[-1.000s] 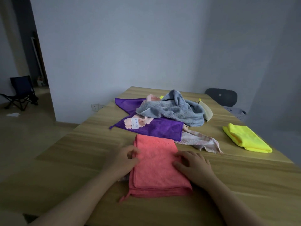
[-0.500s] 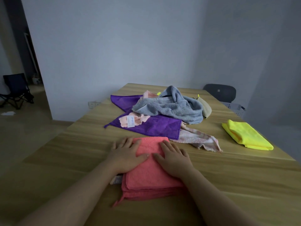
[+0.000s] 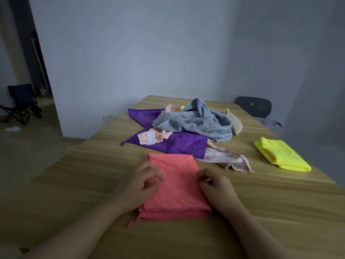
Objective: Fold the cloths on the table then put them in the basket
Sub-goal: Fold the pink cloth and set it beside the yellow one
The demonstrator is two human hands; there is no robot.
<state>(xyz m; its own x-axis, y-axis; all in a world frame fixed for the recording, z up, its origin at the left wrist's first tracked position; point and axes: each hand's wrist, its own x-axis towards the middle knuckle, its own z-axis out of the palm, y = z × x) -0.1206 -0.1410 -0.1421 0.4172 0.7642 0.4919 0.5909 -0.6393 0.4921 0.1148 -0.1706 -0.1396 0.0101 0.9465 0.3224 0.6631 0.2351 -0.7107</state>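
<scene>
Head view shows both hands low over a folded coral cloth (image 3: pixel 175 186) that lies flat on the table (image 3: pixel 93 165), straight ahead of the person. The left hand (image 3: pixel 141 181) sits at the cloth's 9 o'clock edge, its fingers loosely curled and reaching onto the fabric; it is blurred, so I cannot tell whether it pinches the edge or only touches it. The right hand (image 3: pixel 214 184) sits at the 3 o'clock edge, knuckles up, fingers curled in with the tips against the cloth's side; whether they grip the fabric cannot be told either. The cloth lies between the two hands, long side running away from the person, its stacked layers showing along the near edge and a small loop (image 3: pixel 133 222) sticking out at its 7 o'clock corner. At 12 o'clock from it, just beyond its far edge, lies a purple cloth (image 3: pixel 183 144) spread flat with a crumpled pink cloth (image 3: pixel 160 136) and its white label (image 3: pixel 150 138) on top. A grey towel (image 3: pixel 196 124) is heaped farther back over the purple one, with a beige cloth (image 3: pixel 236 124) touching its right end. A pale frayed cloth (image 3: pixel 224 159) pokes out from under the purple one at 1 o'clock. A folded yellow cloth (image 3: pixel 280 156) lies well apart at 2 o'clock, near the table's right edge. Past the table's far right corner stand a dark chair (image 3: pixel 253 107) and a pale perforated basket (image 3: pixel 270 125).
</scene>
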